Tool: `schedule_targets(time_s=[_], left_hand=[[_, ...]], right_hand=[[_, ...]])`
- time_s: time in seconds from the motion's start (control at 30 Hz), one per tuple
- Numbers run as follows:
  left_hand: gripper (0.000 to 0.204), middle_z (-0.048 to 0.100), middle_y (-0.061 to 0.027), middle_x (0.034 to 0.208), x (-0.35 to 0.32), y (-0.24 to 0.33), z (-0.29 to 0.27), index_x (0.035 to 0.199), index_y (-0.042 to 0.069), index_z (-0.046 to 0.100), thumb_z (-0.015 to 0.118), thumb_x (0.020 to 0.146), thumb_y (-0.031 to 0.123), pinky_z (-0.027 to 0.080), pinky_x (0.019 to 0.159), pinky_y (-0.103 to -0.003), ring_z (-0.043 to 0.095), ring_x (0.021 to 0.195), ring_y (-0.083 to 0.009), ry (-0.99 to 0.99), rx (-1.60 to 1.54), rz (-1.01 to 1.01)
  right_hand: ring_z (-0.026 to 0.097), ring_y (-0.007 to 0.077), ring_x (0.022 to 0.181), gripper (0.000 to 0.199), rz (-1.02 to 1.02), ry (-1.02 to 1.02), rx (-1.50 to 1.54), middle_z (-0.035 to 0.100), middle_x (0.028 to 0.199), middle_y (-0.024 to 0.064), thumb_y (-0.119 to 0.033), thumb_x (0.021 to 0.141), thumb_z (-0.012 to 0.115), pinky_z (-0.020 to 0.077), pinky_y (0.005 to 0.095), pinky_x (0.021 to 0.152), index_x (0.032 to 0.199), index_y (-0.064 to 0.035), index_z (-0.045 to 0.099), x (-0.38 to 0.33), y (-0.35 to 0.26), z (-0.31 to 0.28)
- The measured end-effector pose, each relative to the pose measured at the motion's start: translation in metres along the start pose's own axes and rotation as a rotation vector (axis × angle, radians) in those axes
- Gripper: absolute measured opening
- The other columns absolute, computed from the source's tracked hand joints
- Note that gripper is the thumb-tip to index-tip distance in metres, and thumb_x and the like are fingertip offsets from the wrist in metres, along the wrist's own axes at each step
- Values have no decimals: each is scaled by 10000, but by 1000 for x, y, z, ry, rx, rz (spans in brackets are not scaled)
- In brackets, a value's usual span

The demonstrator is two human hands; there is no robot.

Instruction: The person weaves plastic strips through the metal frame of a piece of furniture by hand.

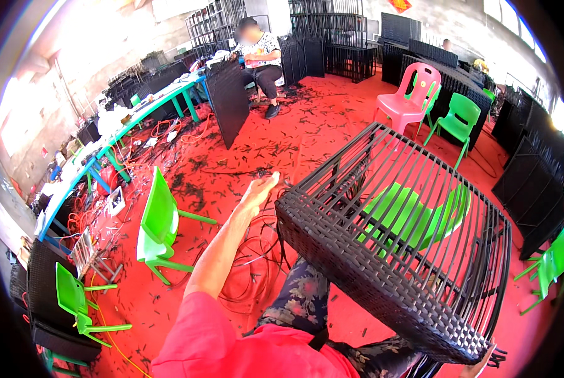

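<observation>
A black wicker furniture frame point(383, 271) lies tilted across my lap, its near side closely woven and its top crossed by many thin bars. My left hand point(260, 190) is beside the frame's far left corner, apart from the weave. Its fingers are drawn together, and whatever they may hold is too small to make out. At the lower right corner, my right hand point(481, 364) grips the frame's edge, partly hidden by it. Loose dark strands point(276, 242) hang and coil below the left corner. Through the bars shows a green chair point(398, 211).
Green chairs point(158, 217) stand left and right, with a pink chair point(405, 94) farther back. A long green-blue table point(146, 110) runs along the left. Beside a black panel point(227, 104) a person point(260, 53) sits working. Dark scraps litter the red floor point(320, 104).
</observation>
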State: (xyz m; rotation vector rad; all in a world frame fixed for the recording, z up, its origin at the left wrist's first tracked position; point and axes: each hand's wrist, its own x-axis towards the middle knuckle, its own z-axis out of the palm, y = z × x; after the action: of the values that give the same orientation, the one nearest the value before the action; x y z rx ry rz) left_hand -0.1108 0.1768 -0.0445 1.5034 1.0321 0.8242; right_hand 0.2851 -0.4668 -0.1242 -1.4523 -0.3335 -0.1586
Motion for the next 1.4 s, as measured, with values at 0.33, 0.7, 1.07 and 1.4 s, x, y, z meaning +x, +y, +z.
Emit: schedule_targets(time_s=[0.33,0.7,1.07,1.4], left_hand=[[216,630,-46,989,5,8,35,957,65,650,632,791,201,459,780,-346,599,864,-194,-159,-255,112],[309,576,-24,870,30,-23,17,935,43,627,609,799,321,458,718,-285,557,792,-146,90,-221,98],[294,578,-45,1030,32,-29,8,1046,19,607,557,834,216,450,815,-308,541,938,-160,172,-248,221],[139,591,-112,748,-87,71,52,775,-3,590,552,832,118,433,644,-373,562,711,-247,250,845,792]], right_hand=[[537,334,1012,510,302,-213,455,495,1147,151,-450,872,438,443,483,877,1266,-127,402,4,-1,-16],[610,166,672,199,384,304,531,624,787,60,-168,784,648,511,309,627,958,-72,637,1,-35,46],[602,182,778,252,383,188,548,623,903,54,-223,819,600,491,323,717,1007,-55,605,-2,-31,45],[502,204,1030,367,117,606,-1,547,1083,76,-391,892,472,389,373,888,1035,-58,529,-50,-24,5]])
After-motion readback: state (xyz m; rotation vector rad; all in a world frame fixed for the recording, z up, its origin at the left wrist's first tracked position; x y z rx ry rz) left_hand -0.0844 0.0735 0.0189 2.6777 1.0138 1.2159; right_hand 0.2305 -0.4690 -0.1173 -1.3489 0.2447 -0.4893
